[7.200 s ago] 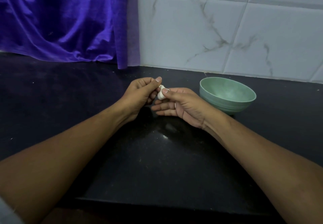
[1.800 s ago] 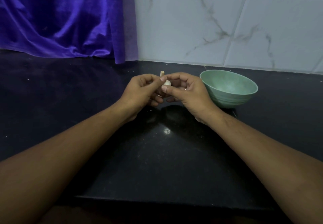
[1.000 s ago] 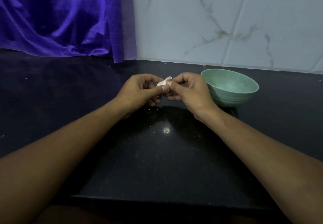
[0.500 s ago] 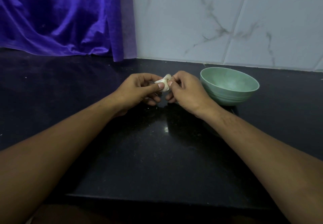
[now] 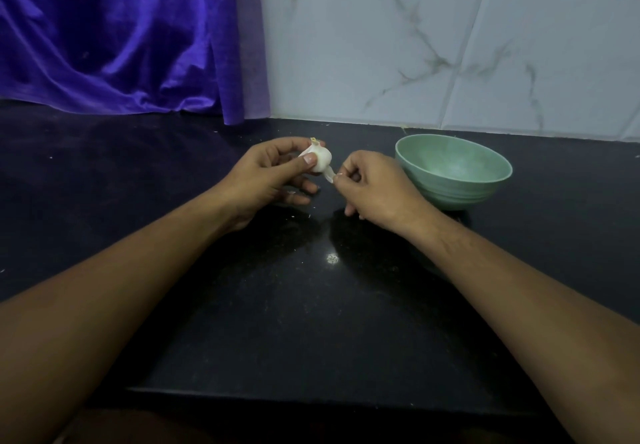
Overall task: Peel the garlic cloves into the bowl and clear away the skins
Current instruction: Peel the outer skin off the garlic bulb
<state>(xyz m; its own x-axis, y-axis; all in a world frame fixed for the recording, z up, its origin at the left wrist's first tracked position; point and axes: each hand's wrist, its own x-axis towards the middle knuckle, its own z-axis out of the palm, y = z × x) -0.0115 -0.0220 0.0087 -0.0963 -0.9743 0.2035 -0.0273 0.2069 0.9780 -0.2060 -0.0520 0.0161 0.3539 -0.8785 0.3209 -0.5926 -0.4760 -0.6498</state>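
1. The black countertop (image 5: pixel 311 322) fills most of what we see; both forearms reach across it from the near edge.
2. Behind it we see a white marbled tile wall (image 5: pixel 433 45) on the right; a purple cloth (image 5: pixel 121 38) hangs on the left, its hem meeting the counter.
3. A green bowl (image 5: pixel 457 192) stands upright on the counter, just beside the right hand and on its far right.
4. The left hand (image 5: pixel 266 177) sits left of the bowl; its thumb and curled fingers pinch the garlic (image 5: pixel 321 160), the thumb pressing on the near face.
5. The right hand (image 5: pixel 374 187) lies between the left hand and the bowl; its thumb and forefinger pinch the skin strip (image 5: pixel 329 176); the other fingers curl under.
6. The garlic is white, its stem stub pointing up; it is held at the left fingertips, outside the bowl.
7. The skin strip runs from the garlic's underside to the right fingertips.
8. We see a few pale flecks (image 5: pixel 301 215) on the counter beneath the hands.
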